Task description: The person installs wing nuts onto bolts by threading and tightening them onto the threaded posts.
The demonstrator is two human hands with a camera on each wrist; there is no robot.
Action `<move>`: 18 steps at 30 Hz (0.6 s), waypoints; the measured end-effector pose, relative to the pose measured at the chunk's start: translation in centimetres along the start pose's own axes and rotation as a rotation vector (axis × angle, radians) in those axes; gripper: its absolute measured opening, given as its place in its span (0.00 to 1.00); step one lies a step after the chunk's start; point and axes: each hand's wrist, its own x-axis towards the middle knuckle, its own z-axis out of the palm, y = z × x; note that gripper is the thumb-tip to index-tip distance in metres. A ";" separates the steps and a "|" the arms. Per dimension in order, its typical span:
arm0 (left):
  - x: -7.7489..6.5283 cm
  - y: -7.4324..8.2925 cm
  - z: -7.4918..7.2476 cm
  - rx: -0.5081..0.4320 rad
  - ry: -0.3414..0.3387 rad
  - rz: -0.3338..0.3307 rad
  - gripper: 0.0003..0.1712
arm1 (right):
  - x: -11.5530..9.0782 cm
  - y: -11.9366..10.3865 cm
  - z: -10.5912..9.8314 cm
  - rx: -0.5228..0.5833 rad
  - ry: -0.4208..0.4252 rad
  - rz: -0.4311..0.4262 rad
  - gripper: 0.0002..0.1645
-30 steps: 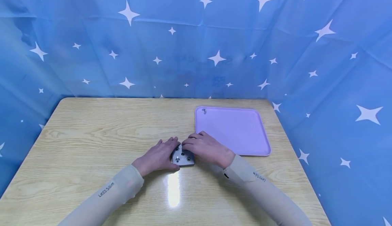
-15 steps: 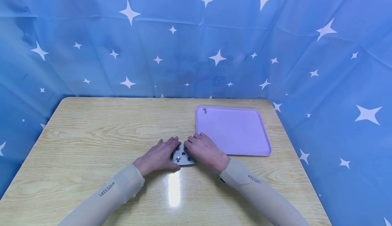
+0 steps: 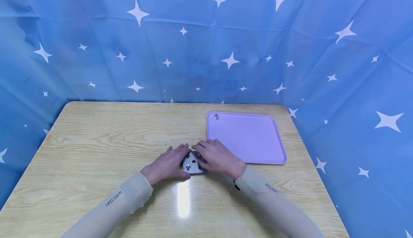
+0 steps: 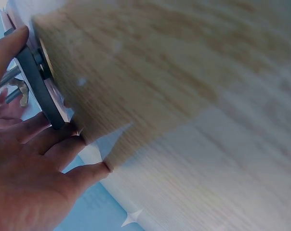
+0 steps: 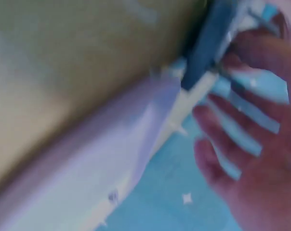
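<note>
A small grey metal plate (image 3: 194, 167) with several holes and upright bolts lies at the middle of the table. My left hand (image 3: 167, 163) grips it from the left, thumb at the near edge and fingers at the far side. In the left wrist view, threaded bolts stick out of the plate (image 4: 42, 86), one with a winged metal piece (image 4: 23, 91) resembling a wing nut. My right hand (image 3: 221, 158) is over the plate's right part, fingers at a bolt there. The right wrist view is blurred; whether those fingers pinch anything cannot be seen.
A purple tray (image 3: 248, 137) sits at the back right, just beyond my right hand, with a small metal piece (image 3: 216, 117) in its far left corner. The wooden table (image 3: 106, 141) ends at a blue star-patterned curtain (image 3: 193, 44).
My right hand shifts back and forth over the plate's right side, its wrist turning and its fingers spreading again. My left hand and the plate stay in place.
</note>
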 end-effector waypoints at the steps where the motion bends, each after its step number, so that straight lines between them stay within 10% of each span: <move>1: 0.0 0.0 0.0 0.000 -0.002 0.000 0.56 | -0.1 0.3 -0.3 -0.001 -0.037 -0.031 0.24; 8: 0.2 -0.1 0.0 0.012 -0.016 -0.012 0.55 | -0.3 1.5 -1.0 -0.071 -0.111 -0.203 0.23; 18: 0.2 0.1 0.0 0.019 -0.025 -0.029 0.55 | 0.3 0.9 0.5 -0.155 0.020 -0.148 0.07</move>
